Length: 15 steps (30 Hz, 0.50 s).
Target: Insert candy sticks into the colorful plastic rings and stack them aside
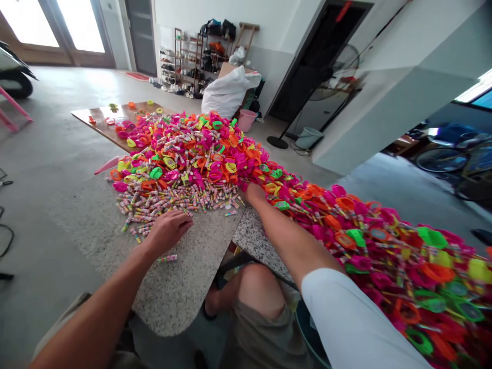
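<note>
A large heap of pink, orange, yellow and green plastic pieces (215, 169) covers the tabletops and runs off to the right. Small patterned tubes (154, 205) lie along its near edge. My left hand (171, 229) rests beside the tubes with its fingers curled; what it holds, if anything, is hidden. One loose tube (167, 258) lies on the speckled stone table (184, 287) just below that hand. My right hand (253, 195) reaches into the edge of the heap where the two stone tops meet, its fingers hidden among the pieces.
Behind the heap stand a white sack (226, 92), a pink bin (246, 120) and a shoe rack (188, 61). A grey bucket (308, 138) is near the doorway. Below the right arm, a dark green tub (307, 328) is beside my knee.
</note>
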Each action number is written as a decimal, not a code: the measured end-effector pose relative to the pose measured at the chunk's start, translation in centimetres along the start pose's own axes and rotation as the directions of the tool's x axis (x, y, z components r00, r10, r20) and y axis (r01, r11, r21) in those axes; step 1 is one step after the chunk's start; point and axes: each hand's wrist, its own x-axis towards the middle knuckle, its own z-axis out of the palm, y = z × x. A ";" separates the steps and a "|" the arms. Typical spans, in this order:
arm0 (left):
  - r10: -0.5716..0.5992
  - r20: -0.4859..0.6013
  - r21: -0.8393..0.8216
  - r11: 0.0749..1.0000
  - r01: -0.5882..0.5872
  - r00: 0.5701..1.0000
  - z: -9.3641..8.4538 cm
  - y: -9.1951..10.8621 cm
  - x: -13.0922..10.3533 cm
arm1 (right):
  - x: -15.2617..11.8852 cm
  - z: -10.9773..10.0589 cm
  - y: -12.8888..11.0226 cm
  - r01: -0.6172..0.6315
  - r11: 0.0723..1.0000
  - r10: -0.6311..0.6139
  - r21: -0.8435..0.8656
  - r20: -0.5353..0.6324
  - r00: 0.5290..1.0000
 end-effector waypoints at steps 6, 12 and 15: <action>-0.078 -0.070 -0.073 0.995 0.073 0.995 0.7 1.0 0.2 | -2.9 -0.1 -0.4 0.115 0.993 -0.113 0.042 -0.040 0.993; -0.304 -0.106 -0.434 0.871 0.231 0.947 3.1 2.4 0.5 | -10.9 3.0 -3.1 0.611 0.731 -0.614 0.303 -0.098 0.783; -0.298 -0.077 -0.490 0.842 0.224 0.951 3.3 2.5 0.7 | -14.4 3.7 -4.6 0.766 0.523 -0.771 0.373 -0.175 0.612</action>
